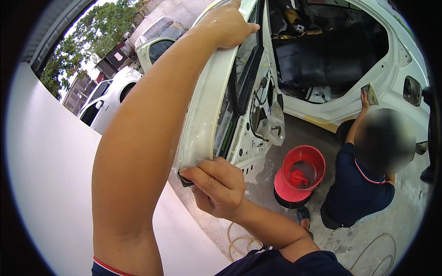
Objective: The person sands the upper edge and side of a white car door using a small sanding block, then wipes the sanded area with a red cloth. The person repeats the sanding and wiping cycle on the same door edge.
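Note:
A white car door (201,115) stands open in front of me, its bare inner side with holes and wiring facing right. My left hand (225,24) reaches to the far end of the door and is closed over its edge, thumb on the inner side; some fingertips are cut off by the frame. Close to me, my right hand (218,186) pinches a small dark piece of sandpaper (185,180) against the near corner of the door. Much of that sheet is hidden under the fingers.
A crouching co-worker (359,188) holds a dark sheet (369,94) on the white car body (340,110). A red bucket (317,158) with water and a red cloth rests on a pink-and-black base. A plastic bag (276,126) hangs from the door. Hoses (239,238) lie on the floor.

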Demonstrator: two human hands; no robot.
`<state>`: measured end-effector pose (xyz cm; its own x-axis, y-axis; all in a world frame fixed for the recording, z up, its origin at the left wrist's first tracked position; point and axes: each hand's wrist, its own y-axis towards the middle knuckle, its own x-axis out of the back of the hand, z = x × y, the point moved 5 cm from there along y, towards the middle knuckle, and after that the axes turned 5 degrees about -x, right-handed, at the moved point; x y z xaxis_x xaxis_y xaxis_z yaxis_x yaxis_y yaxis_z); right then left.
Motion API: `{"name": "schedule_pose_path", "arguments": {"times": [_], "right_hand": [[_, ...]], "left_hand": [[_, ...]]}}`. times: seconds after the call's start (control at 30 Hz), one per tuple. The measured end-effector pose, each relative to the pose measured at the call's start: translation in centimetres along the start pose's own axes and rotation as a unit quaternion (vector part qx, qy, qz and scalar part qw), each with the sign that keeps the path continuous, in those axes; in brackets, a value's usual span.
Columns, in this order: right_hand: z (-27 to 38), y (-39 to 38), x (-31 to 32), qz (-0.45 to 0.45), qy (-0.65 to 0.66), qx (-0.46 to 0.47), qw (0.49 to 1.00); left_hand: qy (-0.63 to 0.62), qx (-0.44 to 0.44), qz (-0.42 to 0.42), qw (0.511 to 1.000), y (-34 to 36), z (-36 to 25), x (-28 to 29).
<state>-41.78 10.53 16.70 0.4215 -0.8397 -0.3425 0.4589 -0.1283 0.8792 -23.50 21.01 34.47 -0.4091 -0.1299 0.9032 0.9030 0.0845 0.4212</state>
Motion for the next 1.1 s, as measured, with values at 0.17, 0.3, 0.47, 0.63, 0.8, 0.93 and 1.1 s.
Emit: {"name": "schedule_pose_path", "arguments": {"times": [0.17, 0.3, 0.47, 0.63, 0.8, 0.93, 1.1], "right_hand": [[-0.1, 0.1, -0.2, 0.015, -0.011, -0.01, 1.0], [0.2, 0.2, -0.2, 0.002, -0.004, 0.004, 1.0], [0.0, 0.4, -0.3, -0.006, -0.009, 0.004, 1.0], [-0.1, 0.7, -0.1, -0.009, -0.008, 0.006, 1.0], [0.0, 0.9, 0.0, 0.001, 0.002, 0.026, 1.0], [-0.2, 1.0, 0.0, 0.02, 0.017, 0.039, 0.999], [-0.5, 1.0, 0.1, 0.02, 0.013, 0.041, 0.999]], "left_hand": [[0.002, 0.008, -0.029, 1.0, -0.2, -0.2, 0.1], [0.015, 0.004, -0.028, 0.999, 0.0, 0.2, 0.2], [-0.018, 0.007, -0.013, 1.0, -0.1, 0.2, 0.0], [0.032, 0.003, -0.02, 0.999, -0.2, -0.2, 0.1], [0.052, -0.012, -0.025, 0.998, 0.2, -0.1, 0.1], [0.059, -0.021, -0.021, 0.998, 0.5, 0.2, -0.4], [0.018, -0.012, -0.019, 1.0, 0.8, 0.8, -1.0]]}}
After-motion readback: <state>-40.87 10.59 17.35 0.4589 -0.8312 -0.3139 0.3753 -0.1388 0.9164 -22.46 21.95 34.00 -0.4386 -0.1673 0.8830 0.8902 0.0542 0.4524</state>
